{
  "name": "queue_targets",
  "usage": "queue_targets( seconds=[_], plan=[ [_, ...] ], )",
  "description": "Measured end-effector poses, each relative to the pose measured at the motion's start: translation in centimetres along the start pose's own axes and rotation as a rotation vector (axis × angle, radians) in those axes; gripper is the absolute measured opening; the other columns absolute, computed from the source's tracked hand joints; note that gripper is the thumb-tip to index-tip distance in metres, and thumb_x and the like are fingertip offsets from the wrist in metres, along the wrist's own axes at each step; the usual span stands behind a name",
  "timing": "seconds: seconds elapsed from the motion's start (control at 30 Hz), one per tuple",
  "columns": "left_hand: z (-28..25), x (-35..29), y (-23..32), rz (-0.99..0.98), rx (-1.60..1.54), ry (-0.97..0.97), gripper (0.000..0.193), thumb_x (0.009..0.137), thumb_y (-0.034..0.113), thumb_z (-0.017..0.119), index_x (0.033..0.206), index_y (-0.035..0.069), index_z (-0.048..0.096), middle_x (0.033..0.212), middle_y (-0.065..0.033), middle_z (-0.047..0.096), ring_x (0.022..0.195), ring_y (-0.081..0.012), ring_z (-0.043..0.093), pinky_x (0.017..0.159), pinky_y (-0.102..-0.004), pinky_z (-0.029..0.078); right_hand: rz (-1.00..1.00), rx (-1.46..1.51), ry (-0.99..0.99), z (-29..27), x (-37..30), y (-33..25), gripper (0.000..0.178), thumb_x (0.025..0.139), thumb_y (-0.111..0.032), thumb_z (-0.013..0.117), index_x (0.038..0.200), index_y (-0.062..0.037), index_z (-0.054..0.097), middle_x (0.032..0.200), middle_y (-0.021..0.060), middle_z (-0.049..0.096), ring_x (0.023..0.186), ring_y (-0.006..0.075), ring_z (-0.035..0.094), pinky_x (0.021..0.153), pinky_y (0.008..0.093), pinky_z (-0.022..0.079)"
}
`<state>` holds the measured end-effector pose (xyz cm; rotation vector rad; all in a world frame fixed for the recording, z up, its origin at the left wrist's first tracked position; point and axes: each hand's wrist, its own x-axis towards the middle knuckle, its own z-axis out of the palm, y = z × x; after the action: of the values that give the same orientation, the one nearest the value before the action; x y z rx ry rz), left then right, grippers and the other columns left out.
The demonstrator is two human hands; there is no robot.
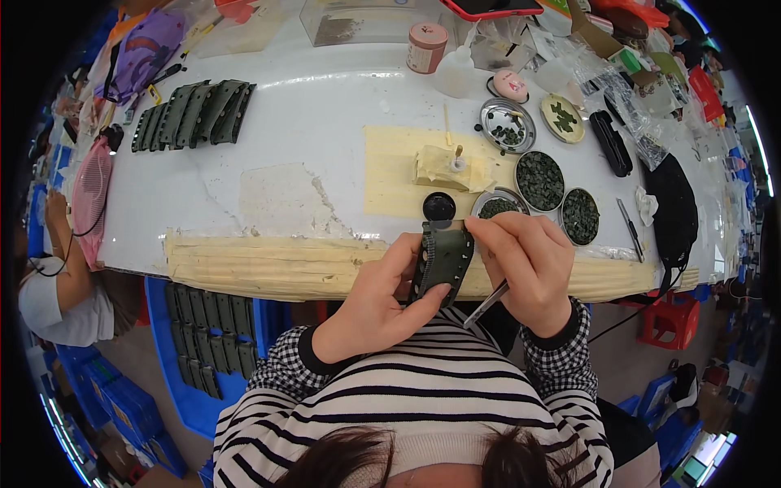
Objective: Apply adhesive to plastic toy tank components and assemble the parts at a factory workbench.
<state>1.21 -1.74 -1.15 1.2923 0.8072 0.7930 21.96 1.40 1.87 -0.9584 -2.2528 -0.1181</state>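
Note:
My left hand [370, 313] is closed around a dark green curved plastic part [443, 259], with the thumb on its lower face. Small holes or studs run along both long edges of this part. A pair of metal tweezers [486, 306] sticks out below my right hand [525, 264], held in its curled fingers. The thumb and forefinger of that hand pinch at the part's upper right corner; whatever lies between them is too small to make out. Just beyond the part are a round black cap [439, 206] and a metal dish of small green pieces [499, 202], partly hidden by my right hand.
A tape-wrapped block [454, 168] stands on yellow tape. Round tins of small dark green pieces [539, 180] sit to its right, near a black-handled tool [630, 230]. Similar curved parts [195, 115] lie at the far left; more fill a blue crate [183, 390] below the table.

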Motion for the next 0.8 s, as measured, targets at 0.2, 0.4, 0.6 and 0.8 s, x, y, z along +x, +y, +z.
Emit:
queue_targets(
  seconds=[0.2,0.4,0.6,0.8],
  plan=[
    [0.0,0.0,0.6,0.027,0.126,0.035,0.045,0.087,-0.001,0.061,0.127,-0.005,0.041,0.106,-0.0111,0.061,0.095,-0.0112,0.060,0.079,-0.0241,0.050,-0.045,-0.060,-0.003,0.1,0.0,0.1,0.040,0.062,-0.008,0.062,0.100,0.0019,0.067,0.089,0.0084,0.060,0.065,0.0186,0.057,0.058,0.0288,0.047],
    [0.2,0.1,0.5,0.090,0.114,0.075,0.044,0.086,-0.001,0.062,0.126,-0.005,0.043,0.101,-0.0106,0.062,0.088,-0.0101,0.061,0.075,-0.0236,0.050,0.025,0.039,-0.048,0.1,-0.2,0.0,0.045,0.060,-0.005,0.062,0.105,0.0031,0.066,0.089,0.0081,0.060,0.065,0.0194,0.056,0.058,0.0291,0.047],
    [0.6,0.3,-0.1,0.094,0.233,0.135,0.045,0.085,0.000,0.063,0.125,-0.004,0.043,0.094,-0.0089,0.061,0.080,-0.0086,0.058,0.069,-0.0232,0.048,0.117,0.112,-0.122,0.1,-0.3,-0.8,0.054,0.058,-0.001,0.060,0.112,0.0048,0.063,0.089,0.0086,0.058,0.063,0.0209,0.054,0.056,0.0303,0.046],
    [1.1,0.4,-0.8,0.126,0.018,0.116,0.047,0.086,0.001,0.062,0.127,-0.004,0.040,0.096,-0.0085,0.060,0.081,-0.0089,0.057,0.070,-0.0237,0.048,0.214,0.246,-0.062,0.4,-0.7,-0.9,0.045,0.065,0.007,0.065,0.110,0.0014,0.065,0.086,0.0089,0.058,0.058,0.0187,0.052,0.052,0.0284,0.043]
  ],
)
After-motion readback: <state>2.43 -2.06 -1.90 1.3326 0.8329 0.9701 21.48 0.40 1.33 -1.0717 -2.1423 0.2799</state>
